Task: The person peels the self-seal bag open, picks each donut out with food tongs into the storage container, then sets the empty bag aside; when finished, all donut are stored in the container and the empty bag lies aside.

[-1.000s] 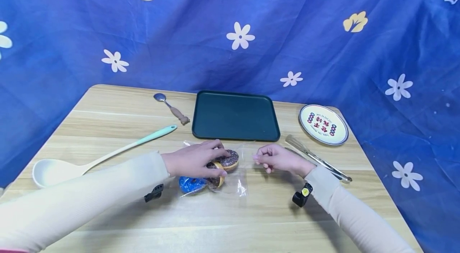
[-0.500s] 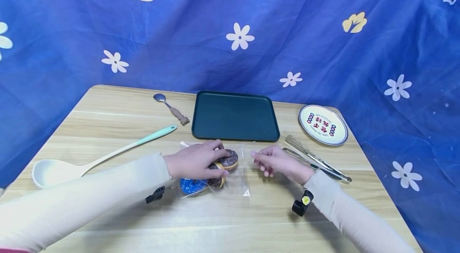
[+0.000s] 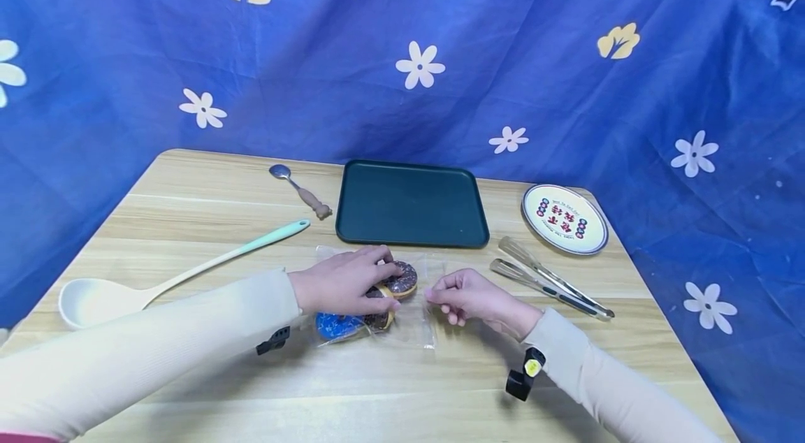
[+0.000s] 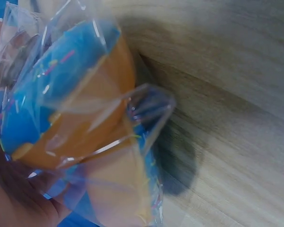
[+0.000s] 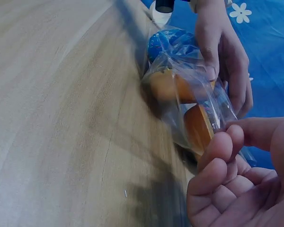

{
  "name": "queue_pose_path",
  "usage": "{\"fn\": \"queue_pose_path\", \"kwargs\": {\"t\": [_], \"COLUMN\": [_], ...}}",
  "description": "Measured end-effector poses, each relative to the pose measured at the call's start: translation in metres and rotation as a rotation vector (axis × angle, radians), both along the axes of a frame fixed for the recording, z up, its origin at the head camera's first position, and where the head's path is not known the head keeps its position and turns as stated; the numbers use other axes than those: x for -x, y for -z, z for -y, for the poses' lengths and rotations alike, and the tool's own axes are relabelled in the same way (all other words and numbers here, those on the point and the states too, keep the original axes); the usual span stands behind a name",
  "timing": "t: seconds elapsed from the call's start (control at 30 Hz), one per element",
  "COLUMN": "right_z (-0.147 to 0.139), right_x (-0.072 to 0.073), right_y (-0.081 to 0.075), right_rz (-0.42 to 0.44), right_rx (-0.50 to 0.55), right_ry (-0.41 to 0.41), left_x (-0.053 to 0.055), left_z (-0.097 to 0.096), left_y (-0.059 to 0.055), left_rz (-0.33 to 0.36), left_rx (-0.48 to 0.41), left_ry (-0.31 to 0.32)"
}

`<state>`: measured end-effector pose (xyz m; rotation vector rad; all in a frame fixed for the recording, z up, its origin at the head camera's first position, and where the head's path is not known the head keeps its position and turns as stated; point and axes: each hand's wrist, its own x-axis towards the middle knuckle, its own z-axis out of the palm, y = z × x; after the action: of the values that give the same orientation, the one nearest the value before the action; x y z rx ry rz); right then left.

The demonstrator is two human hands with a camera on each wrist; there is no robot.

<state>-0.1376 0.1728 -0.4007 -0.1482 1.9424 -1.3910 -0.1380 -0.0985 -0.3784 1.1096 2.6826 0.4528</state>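
Note:
A clear plastic bag [image 3: 415, 332] lies on the table with toy-like doughnuts inside. A chocolate doughnut [image 3: 402, 278] with sprinkles and a blue doughnut [image 3: 337, 325] show through the film, and another chocolate one is partly under my left hand. My left hand [image 3: 342, 282] lies over the bag, its thumb and fingers around the doughnuts; the left wrist view shows a blue-iced doughnut [image 4: 61, 85] close up. At the bag's right end, my right hand [image 3: 472, 298] pinches the film between thumb and forefinger, as the right wrist view confirms, its other fingers curled.
Behind the bag is a dark green tray [image 3: 411, 205]. Metal tongs [image 3: 547, 282] lie to the right, with a white patterned plate [image 3: 564, 219] beyond. On the left rest a large ladle [image 3: 100, 302] and a small spoon [image 3: 302, 191]. A blue curtain [image 3: 352, 45] hangs behind the table [image 3: 377, 401].
My right hand has shifted left and slightly down, nearer the doughnuts, uncovering more of the tongs. The bag's right end has moved slightly. My left hand has stayed almost still.

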Motion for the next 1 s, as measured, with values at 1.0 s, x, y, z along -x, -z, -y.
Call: {"fn": "queue_pose_path", "kwargs": {"t": [1.0], "right_z": [-0.041], "right_x": [0.011], "right_y": [0.002], "right_rz": [0.104], "right_rx": [0.068], "right_ry": [-0.309], "left_x": [-0.006], "left_z": [0.001], "left_y": [0.001], "left_rz": [0.007], "left_rx": [-0.03], "left_ry": [0.022]}}
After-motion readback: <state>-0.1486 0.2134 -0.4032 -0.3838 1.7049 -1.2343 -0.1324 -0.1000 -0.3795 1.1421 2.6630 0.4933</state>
